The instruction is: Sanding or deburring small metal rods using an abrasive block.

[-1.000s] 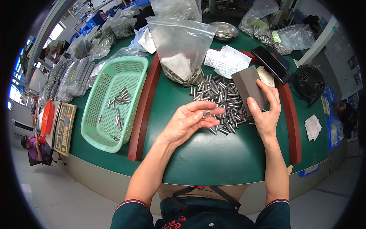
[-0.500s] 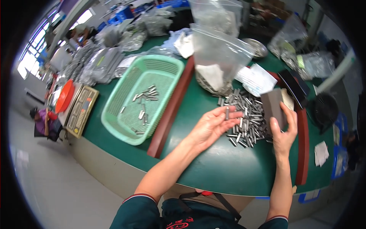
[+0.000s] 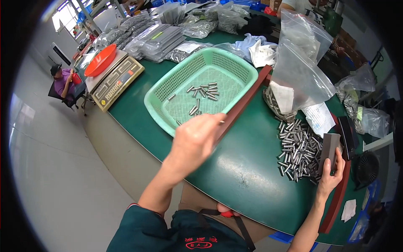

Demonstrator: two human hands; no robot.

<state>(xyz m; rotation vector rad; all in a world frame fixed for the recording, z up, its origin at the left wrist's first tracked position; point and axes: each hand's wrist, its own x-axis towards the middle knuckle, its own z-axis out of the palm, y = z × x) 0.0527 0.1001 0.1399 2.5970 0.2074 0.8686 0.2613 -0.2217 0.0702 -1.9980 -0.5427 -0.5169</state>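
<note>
My left hand (image 3: 195, 140) is closed at the near right rim of the green plastic basket (image 3: 156, 101). A small shiny tip at its fingers looks like the end of a metal pin; the rest is hidden. Inside the basket lie several short metal pins (image 3: 212, 93). At the right, my right hand (image 3: 331, 178) grips a grey-brown rectangular block (image 3: 328, 152), thumb on the near face. That block stands beside a heap of short metal pins (image 3: 296, 153) on the green table (image 3: 247, 180).
A dark red bar (image 3: 235, 115) runs beside the basket, and another (image 3: 336, 206) borders the right side. Behind the heap stand a clear zip bag (image 3: 296, 75) and a paper sheet (image 3: 319, 119). A scale (image 3: 119, 82) with an orange tray (image 3: 100, 60) is left. Someone sits beyond (image 3: 63, 84).
My left hand has swung left from the heap to the basket's rim and turned knuckles up. My right hand still holds the block by the heap. The whole view has shifted leftward.
</note>
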